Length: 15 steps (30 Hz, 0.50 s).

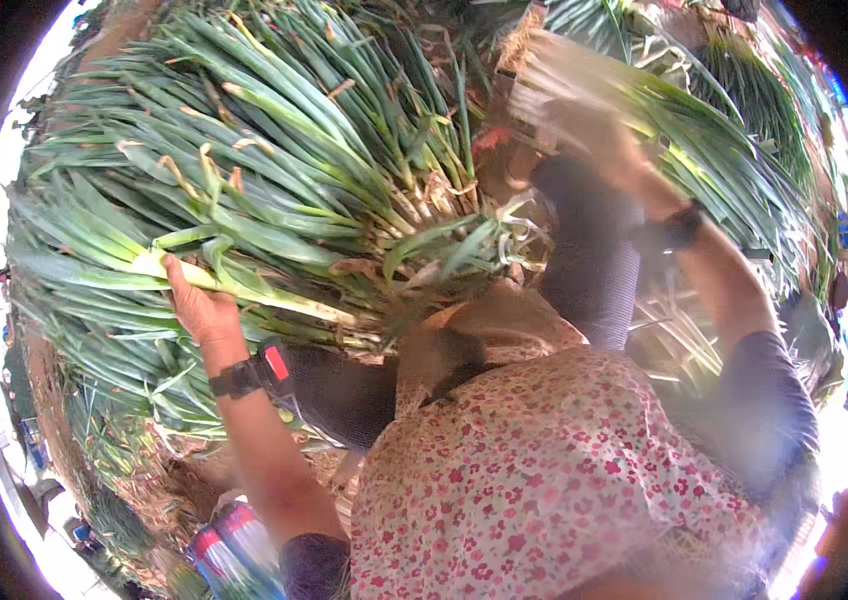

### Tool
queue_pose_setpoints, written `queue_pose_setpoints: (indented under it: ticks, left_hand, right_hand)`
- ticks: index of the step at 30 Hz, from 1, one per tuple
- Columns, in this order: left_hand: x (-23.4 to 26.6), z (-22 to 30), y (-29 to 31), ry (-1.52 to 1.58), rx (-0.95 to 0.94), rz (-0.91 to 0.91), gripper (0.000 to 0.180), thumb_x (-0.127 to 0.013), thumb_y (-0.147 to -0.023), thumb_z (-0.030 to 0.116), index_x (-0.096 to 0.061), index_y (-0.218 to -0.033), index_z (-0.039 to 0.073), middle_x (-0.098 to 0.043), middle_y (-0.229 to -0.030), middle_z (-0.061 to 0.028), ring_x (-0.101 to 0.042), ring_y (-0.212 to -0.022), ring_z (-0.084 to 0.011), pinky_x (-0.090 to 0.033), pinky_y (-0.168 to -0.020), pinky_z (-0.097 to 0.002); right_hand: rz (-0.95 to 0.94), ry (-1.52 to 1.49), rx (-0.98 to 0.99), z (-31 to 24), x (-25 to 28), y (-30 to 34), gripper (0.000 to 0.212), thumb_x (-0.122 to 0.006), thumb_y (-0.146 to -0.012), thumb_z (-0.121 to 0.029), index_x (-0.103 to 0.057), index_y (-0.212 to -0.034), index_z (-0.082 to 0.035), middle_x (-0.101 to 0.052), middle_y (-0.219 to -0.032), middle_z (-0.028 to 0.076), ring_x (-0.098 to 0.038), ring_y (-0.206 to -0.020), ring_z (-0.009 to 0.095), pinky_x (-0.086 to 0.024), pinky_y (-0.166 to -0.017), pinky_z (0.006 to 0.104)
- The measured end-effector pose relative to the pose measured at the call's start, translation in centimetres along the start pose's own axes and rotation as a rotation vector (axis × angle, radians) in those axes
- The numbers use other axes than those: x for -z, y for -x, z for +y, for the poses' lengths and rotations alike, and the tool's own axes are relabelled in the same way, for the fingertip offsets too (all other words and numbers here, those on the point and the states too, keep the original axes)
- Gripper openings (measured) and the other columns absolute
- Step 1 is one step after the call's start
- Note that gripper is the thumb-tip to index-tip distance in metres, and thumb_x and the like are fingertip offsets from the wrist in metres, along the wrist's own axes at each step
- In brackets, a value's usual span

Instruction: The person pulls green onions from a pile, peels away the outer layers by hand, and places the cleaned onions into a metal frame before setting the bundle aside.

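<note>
My left hand [206, 308] is closed round the pale stem of a green onion [274, 296]. Its leaves fan out to the left and its thin lower end points right, over the heap. My right hand [604, 150], smeared by motion, is at the white stems of a bundle of green onions [549, 85] at the upper right. The bundle's root ends point up and left, its green leaves trail down to the right, and its white part is blurred along with the hand. My fingers there seem wrapped round the stems, though their exact placing is hard to see.
A big heap of green onions [274, 120] spreads over the left and far side. More green onions [759, 85] lie at the far right. My knees, in dark trousers, and a floral apron [534, 460] fill the near middle. A striped plastic package [234, 545] lies at the lower left.
</note>
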<state>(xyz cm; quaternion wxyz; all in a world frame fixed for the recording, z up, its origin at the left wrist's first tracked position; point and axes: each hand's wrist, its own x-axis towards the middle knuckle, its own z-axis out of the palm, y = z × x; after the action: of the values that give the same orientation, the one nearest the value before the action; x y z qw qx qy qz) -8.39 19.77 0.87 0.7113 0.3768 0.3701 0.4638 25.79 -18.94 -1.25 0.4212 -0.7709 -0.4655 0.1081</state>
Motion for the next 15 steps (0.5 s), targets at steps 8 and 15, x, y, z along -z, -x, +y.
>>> queue_pose_setpoints:
  ticks: [8,15]
  left_hand:
    - [-8.5,4.5,8.5,0.141,-0.094,-0.302,0.044,-0.061,-0.082,0.028,-0.044,-0.119,0.01,-0.053,-0.098,-0.0071,-0.053,-0.091,-0.0218,-0.045,-0.081,-0.0388]
    - [-10.8,2.1,11.1,0.018,-0.109,-0.196,0.038,-0.06,-0.083,0.02,-0.045,-0.114,0.003,-0.054,-0.093,-0.0069,-0.052,-0.085,-0.0179,-0.045,-0.077,-0.033]
  right_hand:
    - [-0.622,-0.596,0.027,-19.3,-15.2,-6.1,0.076,-0.051,-0.078,-0.057,-0.044,-0.123,0.003,-0.046,-0.124,0.021,-0.045,-0.114,0.028,-0.032,-0.099,0.0352]
    - [-0.311,-0.698,-0.185,-22.3,-15.6,-5.6,0.045,-0.059,-0.08,-0.04,-0.058,-0.102,0.0,-0.062,-0.084,0.011,-0.056,-0.076,0.016,-0.045,-0.071,0.0308]
